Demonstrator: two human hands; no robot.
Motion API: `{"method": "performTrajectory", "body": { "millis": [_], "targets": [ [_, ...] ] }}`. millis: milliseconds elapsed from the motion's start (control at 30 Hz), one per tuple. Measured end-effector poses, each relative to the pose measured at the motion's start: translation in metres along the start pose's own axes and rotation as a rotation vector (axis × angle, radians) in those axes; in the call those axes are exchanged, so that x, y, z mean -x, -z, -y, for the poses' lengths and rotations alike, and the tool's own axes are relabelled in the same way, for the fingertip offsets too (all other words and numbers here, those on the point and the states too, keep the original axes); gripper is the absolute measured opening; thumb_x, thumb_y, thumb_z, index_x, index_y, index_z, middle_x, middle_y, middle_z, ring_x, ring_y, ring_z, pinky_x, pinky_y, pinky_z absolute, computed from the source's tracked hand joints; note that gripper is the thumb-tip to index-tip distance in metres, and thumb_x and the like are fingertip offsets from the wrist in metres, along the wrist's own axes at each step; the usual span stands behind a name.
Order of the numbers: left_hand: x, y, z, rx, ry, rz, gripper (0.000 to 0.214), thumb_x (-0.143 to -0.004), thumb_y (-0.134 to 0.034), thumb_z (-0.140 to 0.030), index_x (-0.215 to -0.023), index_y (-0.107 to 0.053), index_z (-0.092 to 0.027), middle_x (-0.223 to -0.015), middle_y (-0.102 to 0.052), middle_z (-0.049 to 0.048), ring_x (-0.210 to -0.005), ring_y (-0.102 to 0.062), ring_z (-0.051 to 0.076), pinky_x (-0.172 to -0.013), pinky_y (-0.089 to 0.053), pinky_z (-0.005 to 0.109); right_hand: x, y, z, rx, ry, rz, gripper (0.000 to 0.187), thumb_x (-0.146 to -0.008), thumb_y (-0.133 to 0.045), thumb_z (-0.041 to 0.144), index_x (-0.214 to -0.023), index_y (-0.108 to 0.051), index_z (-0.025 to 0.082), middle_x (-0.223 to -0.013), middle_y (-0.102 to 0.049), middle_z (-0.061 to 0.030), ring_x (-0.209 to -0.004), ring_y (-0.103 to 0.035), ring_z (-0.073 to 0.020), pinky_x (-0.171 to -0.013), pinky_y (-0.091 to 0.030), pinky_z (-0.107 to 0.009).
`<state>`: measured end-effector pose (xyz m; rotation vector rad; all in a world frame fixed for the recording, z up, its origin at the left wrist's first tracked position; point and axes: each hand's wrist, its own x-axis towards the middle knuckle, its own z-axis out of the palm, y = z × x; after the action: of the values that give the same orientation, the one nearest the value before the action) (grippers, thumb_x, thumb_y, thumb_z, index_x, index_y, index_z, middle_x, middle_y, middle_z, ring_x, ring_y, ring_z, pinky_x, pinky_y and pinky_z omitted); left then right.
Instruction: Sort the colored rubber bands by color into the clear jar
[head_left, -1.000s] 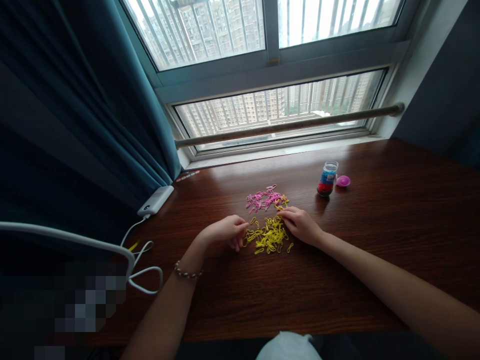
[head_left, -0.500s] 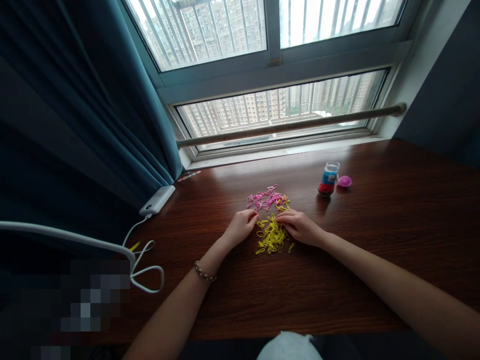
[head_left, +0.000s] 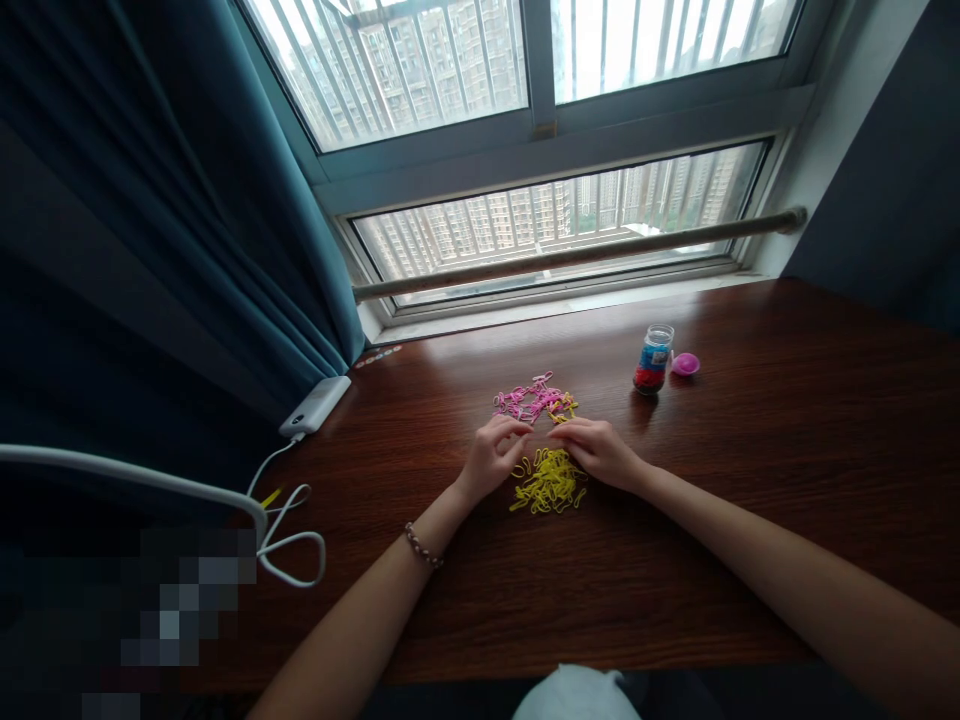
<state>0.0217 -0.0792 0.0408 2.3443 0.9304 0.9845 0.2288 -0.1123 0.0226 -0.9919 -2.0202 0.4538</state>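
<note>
A pile of small yellow plastic pins [head_left: 551, 485], looped like safety pins, lies on the table just below my hands. Behind it is a looser heap of pink pins [head_left: 529, 400], with a few orange-yellow pins [head_left: 562, 406] at its right side. My left hand [head_left: 495, 452] is at the upper left of the yellow pile, its thumb and fingers apart with nothing visible between them. Opposite it, my right hand [head_left: 598, 450] is at the pile's upper right with its fingers drawn together. Whatever its fingertips hold, if anything, is too small to make out.
A glass jar [head_left: 654, 360] with a blue and red label stands open at the back right, beside a magenta lid [head_left: 685, 365]. At the left are a white power strip [head_left: 315, 408] and a looped white cable [head_left: 296, 540]. A window and curtain border the wooden table [head_left: 712, 560].
My left hand has shifted slightly right and its fingers have parted. The yellow pins are gathered into a tighter pile, with the stray one at the right now against it.
</note>
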Motion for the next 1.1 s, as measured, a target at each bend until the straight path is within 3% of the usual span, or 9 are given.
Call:
{"method": "performTrajectory", "body": {
  "millis": [100, 167, 300, 400, 633, 933, 1100],
  "targets": [
    [-0.011, -0.004, 0.011, -0.139, -0.128, -0.042, 0.017, -0.08, -0.047, -0.017, -0.088, -0.062, -0.018, -0.088, -0.062, 0.0065, -0.088, -0.052, 0.018, -0.083, -0.042, 0.035, -0.001, 0.001, -0.01, 0.125, -0.147, -0.213, 0.024, -0.078, -0.045, 0.01, -0.09, -0.064, 0.018, -0.09, -0.065, -0.0061, -0.084, -0.058, -0.0181, -0.077, -0.046, -0.032],
    [-0.018, -0.009, 0.015, -0.23, -0.213, -0.006, 0.018, -0.08, -0.047, -0.015, -0.088, -0.063, -0.019, -0.094, -0.062, 0.006, -0.093, -0.05, 0.019, -0.087, -0.04, 0.037, -0.001, 0.002, -0.017, 0.206, -0.204, -0.274, 0.023, -0.078, -0.045, 0.01, -0.086, -0.065, 0.018, -0.088, -0.066, -0.0065, -0.085, -0.057, -0.0197, -0.079, -0.045, -0.034],
    [-0.024, -0.018, 0.017, -0.362, -0.311, 0.088, 0.025, -0.079, -0.046, -0.013, -0.098, -0.061, -0.021, -0.11, -0.059, 0.0044, -0.108, -0.044, 0.021, -0.095, -0.033, 0.042, 0.0, 0.002, -0.023, 0.261, -0.22, -0.266, 0.021, -0.077, -0.046, 0.01, -0.084, -0.065, 0.018, -0.086, -0.066, -0.0061, -0.084, -0.056, -0.0203, -0.078, -0.045, -0.035],
    [-0.024, -0.02, 0.016, -0.398, -0.31, 0.144, 0.03, -0.08, -0.046, -0.014, -0.107, -0.058, -0.024, -0.118, -0.056, 0.0036, -0.116, -0.039, 0.022, -0.098, -0.03, 0.043, 0.001, 0.0, -0.021, 0.256, -0.189, -0.24, 0.022, -0.076, -0.047, 0.009, -0.085, -0.065, 0.019, -0.087, -0.066, -0.0053, -0.086, -0.055, -0.0201, -0.079, -0.045, -0.035],
    [-0.025, -0.021, 0.018, -0.371, -0.3, 0.245, 0.034, -0.083, -0.041, -0.015, -0.113, -0.054, -0.025, -0.119, -0.056, 0.0022, -0.121, -0.034, 0.021, -0.101, -0.027, 0.044, 0.001, 0.0, -0.021, 0.237, -0.174, -0.225, 0.023, -0.077, -0.047, 0.009, -0.086, -0.065, 0.02, -0.087, -0.065, -0.0055, -0.087, -0.055, -0.0199, -0.08, -0.044, -0.035],
    [-0.023, -0.021, 0.024, -0.298, -0.303, 0.176, 0.028, -0.083, -0.042, -0.014, -0.106, -0.057, -0.02, -0.107, -0.059, 0.0077, -0.109, -0.045, 0.021, -0.096, -0.035, 0.041, 0.0, 0.001, -0.02, 0.242, -0.183, -0.218, 0.022, -0.077, -0.047, 0.01, -0.084, -0.066, 0.02, -0.086, -0.066, -0.0054, -0.087, -0.054, -0.0201, -0.081, -0.044, -0.036],
    [-0.022, -0.023, 0.03, -0.215, -0.192, 0.009, 0.02, -0.082, -0.044, -0.015, -0.098, -0.056, -0.016, -0.101, -0.057, 0.0088, -0.098, -0.052, 0.018, -0.087, -0.044, 0.035, 0.001, 0.0, -0.022, 0.232, -0.189, -0.205, 0.022, -0.076, -0.047, 0.01, -0.084, -0.066, 0.02, -0.086, -0.066, -0.0051, -0.088, -0.055, -0.0199, -0.08, -0.045, -0.036]
  ]
}}
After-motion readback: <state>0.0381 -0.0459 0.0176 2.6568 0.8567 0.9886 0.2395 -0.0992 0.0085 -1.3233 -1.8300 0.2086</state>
